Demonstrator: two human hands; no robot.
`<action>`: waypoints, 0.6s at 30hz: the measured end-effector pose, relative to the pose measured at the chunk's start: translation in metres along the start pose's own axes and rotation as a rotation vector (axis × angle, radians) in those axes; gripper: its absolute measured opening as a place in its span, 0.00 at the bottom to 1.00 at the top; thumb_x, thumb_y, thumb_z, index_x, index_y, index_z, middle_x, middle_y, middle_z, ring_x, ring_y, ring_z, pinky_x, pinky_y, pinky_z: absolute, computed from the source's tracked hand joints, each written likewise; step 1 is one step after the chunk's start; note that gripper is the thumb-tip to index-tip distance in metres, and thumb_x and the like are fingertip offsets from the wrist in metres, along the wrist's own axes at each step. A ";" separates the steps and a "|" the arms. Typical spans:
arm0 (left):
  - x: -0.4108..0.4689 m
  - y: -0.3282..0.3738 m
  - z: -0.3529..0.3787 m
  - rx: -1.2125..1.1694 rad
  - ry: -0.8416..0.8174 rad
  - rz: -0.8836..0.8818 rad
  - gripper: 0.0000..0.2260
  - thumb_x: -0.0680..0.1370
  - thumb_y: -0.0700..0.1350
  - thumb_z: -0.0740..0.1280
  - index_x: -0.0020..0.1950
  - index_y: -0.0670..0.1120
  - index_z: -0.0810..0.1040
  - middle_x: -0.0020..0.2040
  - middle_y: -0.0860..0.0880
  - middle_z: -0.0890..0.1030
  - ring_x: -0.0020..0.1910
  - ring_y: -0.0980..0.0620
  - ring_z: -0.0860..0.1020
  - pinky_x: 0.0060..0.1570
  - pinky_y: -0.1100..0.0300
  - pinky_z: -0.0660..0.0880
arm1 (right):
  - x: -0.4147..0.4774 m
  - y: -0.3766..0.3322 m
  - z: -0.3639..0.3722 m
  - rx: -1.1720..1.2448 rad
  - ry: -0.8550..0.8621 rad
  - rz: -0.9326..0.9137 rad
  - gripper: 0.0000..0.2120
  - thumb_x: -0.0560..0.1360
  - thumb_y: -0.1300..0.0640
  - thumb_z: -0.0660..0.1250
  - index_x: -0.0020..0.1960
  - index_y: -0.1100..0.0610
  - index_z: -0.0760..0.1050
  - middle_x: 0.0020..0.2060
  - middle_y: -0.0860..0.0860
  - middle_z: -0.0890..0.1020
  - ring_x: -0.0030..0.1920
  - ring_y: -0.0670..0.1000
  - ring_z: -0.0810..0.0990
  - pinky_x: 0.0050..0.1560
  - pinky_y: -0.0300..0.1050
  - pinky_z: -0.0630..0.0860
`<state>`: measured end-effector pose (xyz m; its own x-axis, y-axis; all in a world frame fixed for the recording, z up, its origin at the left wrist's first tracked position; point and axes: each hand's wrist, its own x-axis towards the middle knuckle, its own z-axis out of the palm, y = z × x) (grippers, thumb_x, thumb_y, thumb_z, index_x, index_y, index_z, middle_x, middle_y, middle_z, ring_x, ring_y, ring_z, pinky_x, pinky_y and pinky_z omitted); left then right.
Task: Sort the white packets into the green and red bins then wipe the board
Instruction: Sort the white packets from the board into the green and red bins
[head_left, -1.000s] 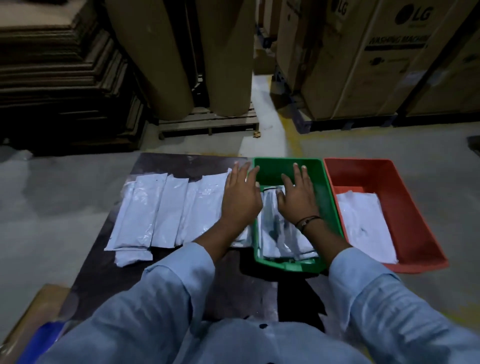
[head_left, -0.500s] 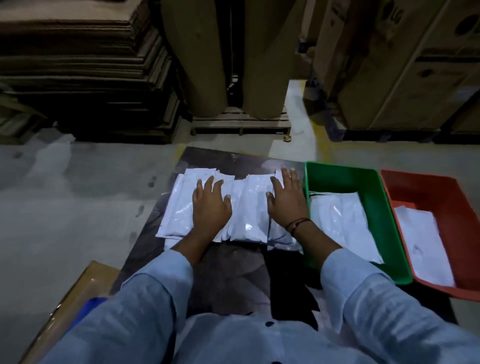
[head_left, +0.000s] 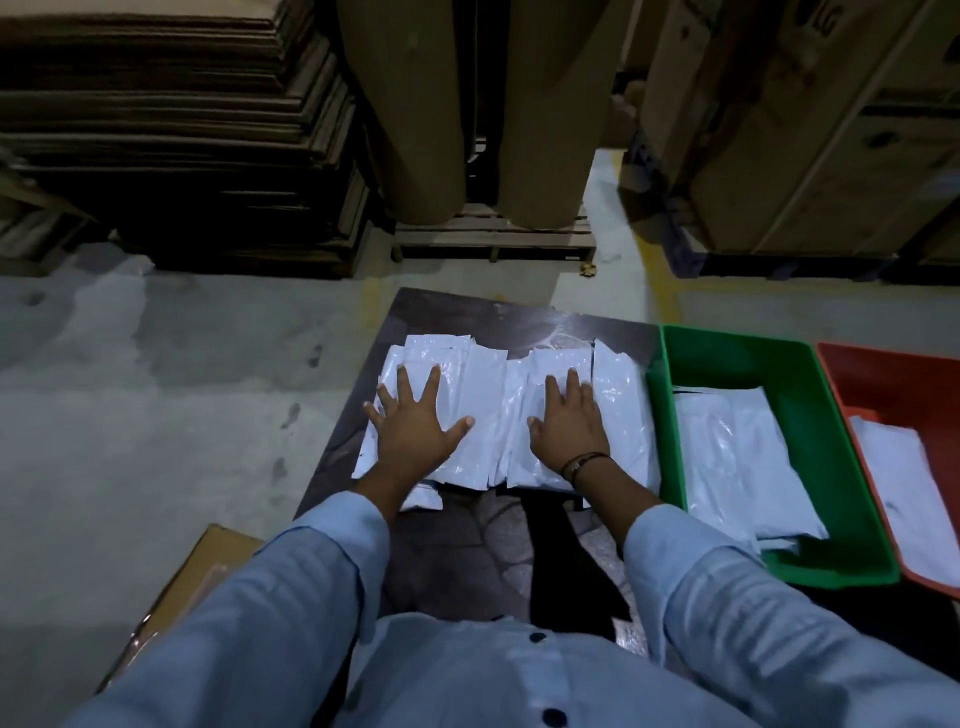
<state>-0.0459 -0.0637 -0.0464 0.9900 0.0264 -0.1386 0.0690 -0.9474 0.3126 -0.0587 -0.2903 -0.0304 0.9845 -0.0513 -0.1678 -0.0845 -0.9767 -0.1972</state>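
Note:
Several white packets (head_left: 488, 410) lie side by side on the dark board (head_left: 467, 551). My left hand (head_left: 413, 428) rests flat on the left packets with its fingers spread. My right hand (head_left: 569, 428) lies flat on the packets to the right of the middle. To the right of the board stands the green bin (head_left: 675, 364) with white packets (head_left: 737, 457) inside. Further right, the red bin (head_left: 883, 379) holds a white packet (head_left: 909, 504) and is cut off by the frame edge.
A cardboard box (head_left: 208, 566) lies on the floor at my lower left. Behind the board stand two large paper rolls (head_left: 415, 114) on a wooden pallet (head_left: 493, 239), stacked cardboard sheets (head_left: 171, 119) at the left and big cartons (head_left: 810, 124) at the right.
Both hands moved left, out of the green bin and off its edge, onto the row of packets on the board. My left hand's fingers have spread wider.

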 end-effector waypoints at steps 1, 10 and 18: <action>0.000 -0.004 0.003 0.006 -0.008 0.008 0.44 0.74 0.76 0.59 0.83 0.61 0.44 0.84 0.42 0.43 0.79 0.28 0.48 0.74 0.27 0.44 | 0.000 -0.001 0.003 -0.005 -0.023 0.022 0.36 0.82 0.44 0.57 0.81 0.58 0.46 0.80 0.63 0.44 0.79 0.66 0.46 0.79 0.58 0.49; -0.006 -0.010 0.030 -0.052 0.021 0.124 0.45 0.71 0.78 0.52 0.82 0.62 0.40 0.84 0.45 0.43 0.80 0.29 0.47 0.73 0.28 0.57 | -0.008 -0.003 0.029 0.048 -0.140 0.038 0.45 0.77 0.31 0.56 0.82 0.51 0.38 0.79 0.62 0.36 0.79 0.65 0.37 0.78 0.62 0.43; -0.021 0.012 0.031 -0.052 0.040 0.079 0.41 0.74 0.74 0.48 0.84 0.59 0.46 0.84 0.44 0.47 0.78 0.28 0.53 0.70 0.30 0.64 | -0.014 -0.013 0.033 0.051 -0.116 0.042 0.39 0.81 0.40 0.57 0.82 0.50 0.39 0.79 0.63 0.38 0.79 0.67 0.39 0.78 0.63 0.44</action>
<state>-0.0696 -0.0853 -0.0692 0.9967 -0.0339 -0.0741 -0.0042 -0.9293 0.3693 -0.0768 -0.2700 -0.0573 0.9559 -0.0645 -0.2867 -0.1358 -0.9621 -0.2365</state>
